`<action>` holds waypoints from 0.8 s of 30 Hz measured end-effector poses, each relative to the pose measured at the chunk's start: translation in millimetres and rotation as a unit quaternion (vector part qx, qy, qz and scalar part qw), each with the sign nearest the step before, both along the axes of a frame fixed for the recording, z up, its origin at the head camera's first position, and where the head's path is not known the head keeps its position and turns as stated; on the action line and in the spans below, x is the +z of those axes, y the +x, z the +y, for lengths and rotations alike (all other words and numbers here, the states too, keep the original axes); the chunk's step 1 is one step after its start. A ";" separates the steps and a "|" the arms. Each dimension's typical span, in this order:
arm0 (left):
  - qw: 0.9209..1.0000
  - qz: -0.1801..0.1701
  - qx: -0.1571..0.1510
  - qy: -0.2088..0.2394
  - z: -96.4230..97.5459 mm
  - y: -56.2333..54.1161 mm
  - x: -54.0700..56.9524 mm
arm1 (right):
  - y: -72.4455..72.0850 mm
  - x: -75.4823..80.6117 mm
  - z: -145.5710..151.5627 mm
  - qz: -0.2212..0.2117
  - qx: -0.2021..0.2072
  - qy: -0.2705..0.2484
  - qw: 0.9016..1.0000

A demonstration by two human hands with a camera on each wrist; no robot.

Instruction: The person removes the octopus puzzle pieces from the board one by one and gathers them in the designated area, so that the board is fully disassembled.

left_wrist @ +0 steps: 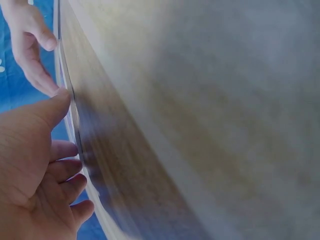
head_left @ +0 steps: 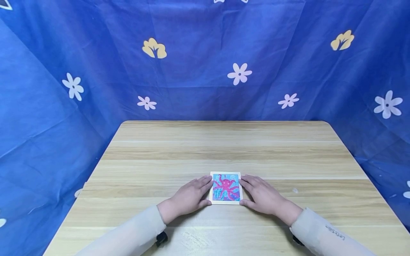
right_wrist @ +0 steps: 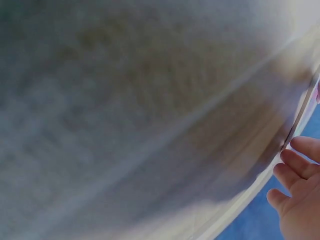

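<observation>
A small square picture puzzle (head_left: 226,188) with a pale frame lies flat on the wooden table (head_left: 221,149). Its picture is a pink octopus on blue. At its left edge, my left hand (head_left: 189,197) rests with fingers extended near the upper corner and thumb near the lower one. My right hand (head_left: 266,195) mirrors this along the right edge. In the left wrist view, the thumb and fingers of the left hand (left_wrist: 35,170) meet the thin side of the board. The right wrist view shows the fingers of the right hand (right_wrist: 300,185), with the board's edge beside them.
A blue curtain (head_left: 198,71) printed with flowers surrounds the far side and both flanks of the table. Toward the right, a small whitish mark (head_left: 295,190) shows on the tabletop. Dark wrist gear (head_left: 161,238) sits under the left sleeve.
</observation>
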State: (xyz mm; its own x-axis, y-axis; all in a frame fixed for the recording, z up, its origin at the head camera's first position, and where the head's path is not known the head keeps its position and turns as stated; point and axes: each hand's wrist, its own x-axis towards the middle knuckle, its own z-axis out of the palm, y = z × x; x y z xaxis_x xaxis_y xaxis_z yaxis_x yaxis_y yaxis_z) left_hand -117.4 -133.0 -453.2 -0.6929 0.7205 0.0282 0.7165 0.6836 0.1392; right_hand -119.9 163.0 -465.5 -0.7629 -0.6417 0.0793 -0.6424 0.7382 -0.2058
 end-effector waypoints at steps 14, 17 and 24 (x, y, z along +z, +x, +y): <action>1.000 0.012 -0.013 0.009 -5.4 1.1 -3.4 | -16.5 10.2 -14.1 0.009 -0.013 -0.045 0.999; 1.000 0.015 -0.018 0.009 -6.7 1.9 -2.8 | -20.7 12.9 -19.7 -0.003 -0.014 -0.051 0.999; 0.999 0.030 -0.037 0.014 -8.8 2.5 -2.5 | -29.8 16.0 -32.3 -0.032 -0.024 -0.070 0.997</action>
